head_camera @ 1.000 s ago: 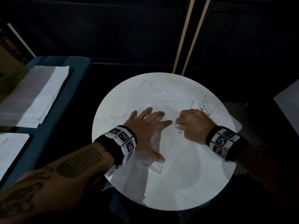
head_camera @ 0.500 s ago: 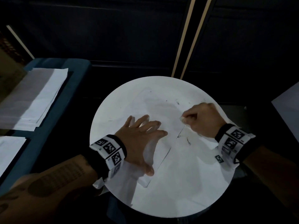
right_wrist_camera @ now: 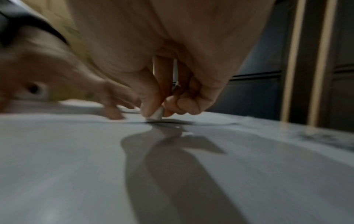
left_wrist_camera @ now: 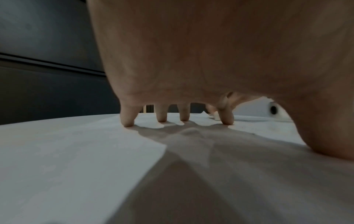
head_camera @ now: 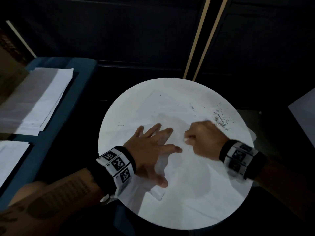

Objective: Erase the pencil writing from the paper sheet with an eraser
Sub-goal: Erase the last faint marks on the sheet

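A round white table [head_camera: 196, 201] carries the paper sheet [head_camera: 170, 106], which lies flat across its middle; the sheet's far corner sits inside the table's far rim, and one near corner [head_camera: 159, 195] ends just short of the near-left rim. Another corner pokes past the rim on the right [head_camera: 254, 136]. Bare table shows on the near side, toward the person. A scatter of dark eraser crumbs [head_camera: 221, 118] lies near the far-right rim. Left of the table, well apart, stacked papers [head_camera: 42, 99] rest on a blue bench [head_camera: 81, 79].

The left hand [head_camera: 150, 149] presses the sheet down, fingers [left_wrist_camera: 127, 119] straight and spread, their tips touching the paper, thumb stretched toward the near edge. The right hand [head_camera: 204, 138] is curled into a fist just beside it, and its thumb and fingers [right_wrist_camera: 151, 97] pinch a small white eraser [right_wrist_camera: 158, 113] whose tip meets the paper. The right hand is blurred.

Compared with half a second ago, the right hand has come nearer to the person and closer to the left index fingertip, and the crumbs it covered then now lie exposed beyond its knuckles. The left hand has stayed spread on the sheet.
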Action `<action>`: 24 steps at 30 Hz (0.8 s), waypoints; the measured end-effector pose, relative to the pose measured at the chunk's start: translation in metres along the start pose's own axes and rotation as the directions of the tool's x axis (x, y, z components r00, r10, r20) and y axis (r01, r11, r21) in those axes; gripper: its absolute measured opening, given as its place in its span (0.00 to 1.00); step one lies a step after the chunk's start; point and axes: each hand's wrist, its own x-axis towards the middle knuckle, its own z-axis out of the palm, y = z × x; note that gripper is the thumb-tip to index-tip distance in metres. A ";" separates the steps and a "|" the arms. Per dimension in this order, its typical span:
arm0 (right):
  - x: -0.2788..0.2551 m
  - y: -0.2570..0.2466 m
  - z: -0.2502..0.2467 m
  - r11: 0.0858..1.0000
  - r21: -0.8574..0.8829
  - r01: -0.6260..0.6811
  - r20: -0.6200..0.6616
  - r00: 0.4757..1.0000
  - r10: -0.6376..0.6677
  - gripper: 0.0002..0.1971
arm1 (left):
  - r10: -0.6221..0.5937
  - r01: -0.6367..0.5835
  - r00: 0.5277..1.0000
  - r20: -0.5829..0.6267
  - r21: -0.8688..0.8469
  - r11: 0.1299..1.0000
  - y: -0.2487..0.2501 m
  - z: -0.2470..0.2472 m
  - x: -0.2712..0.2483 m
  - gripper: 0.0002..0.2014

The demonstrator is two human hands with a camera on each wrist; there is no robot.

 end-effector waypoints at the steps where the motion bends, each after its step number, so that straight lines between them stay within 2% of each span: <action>1: -0.006 -0.005 0.006 0.999 -0.003 0.051 0.055 0.997 -0.051 0.07 | -0.002 0.002 1.000 -0.001 -0.006 1.000 -0.001 0.001 0.000 0.55; 3: -0.001 0.003 0.003 0.999 -0.020 0.029 0.050 0.998 -0.028 0.07 | 0.005 -0.005 1.000 -0.005 -0.004 1.000 -0.002 0.002 0.001 0.55; 6: 0.008 0.021 -0.007 0.998 -0.032 -0.058 -0.078 0.995 0.055 0.07 | 0.012 -0.012 1.000 -0.006 0.001 1.000 -0.003 0.003 0.002 0.55; 7: 0.006 0.016 -0.004 0.999 -0.033 -0.032 -0.071 0.997 0.030 0.07 | 0.010 -0.010 1.000 -0.002 -0.001 1.000 -0.002 0.003 0.002 0.55; 9: -0.004 0.000 0.009 0.997 -0.046 0.068 0.031 0.997 -0.066 0.09 | 0.006 -0.006 1.000 0.002 -0.009 1.000 -0.002 0.003 0.002 0.55; 10: -0.005 0.000 0.010 0.997 -0.035 0.063 0.056 0.997 -0.061 0.09 | 0.009 -0.009 1.000 0.001 -0.012 1.000 -0.003 0.003 0.002 0.55; 11: 0.000 0.004 0.004 0.999 -0.041 0.005 0.040 0.999 -0.004 0.09 | 0.014 -0.014 1.000 -0.003 -0.016 1.000 -0.003 0.003 0.002 0.55; 13: 0.015 0.022 -0.012 0.991 -0.059 -0.122 -0.088 0.989 0.116 0.10 | 0.018 -0.019 1.000 -0.015 -0.021 1.000 -0.004 0.003 0.002 0.54; 15: 0.019 0.020 -0.020 0.991 -0.063 -0.122 -0.133 0.985 0.113 0.12 | 0.015 -0.015 1.000 -0.016 -0.025 1.000 -0.003 0.005 0.002 0.54; 18: 0.011 -0.013 -0.009 1.000 -0.006 0.012 0.022 1.000 -0.011 0.18 | 0.006 -0.006 1.000 -0.012 -0.040 0.999 -0.003 0.004 0.001 0.54; 19: 0.012 -0.011 -0.008 1.000 0.023 -0.014 0.036 0.999 0.014 0.20 | 0.010 -0.010 1.000 -0.012 -0.042 0.999 -0.002 0.003 0.001 0.54; 22: 0.033 0.014 -0.019 0.989 0.008 -0.147 -0.087 0.985 0.147 0.17 | 0.009 -0.010 1.000 -0.029 -0.045 0.999 -0.003 0.004 0.000 0.54; 24: 0.034 0.006 -0.017 0.992 0.003 -0.128 -0.106 0.986 0.128 0.15 | 0.008 -0.009 0.999 -0.036 -0.036 0.999 -0.003 0.004 0.000 0.54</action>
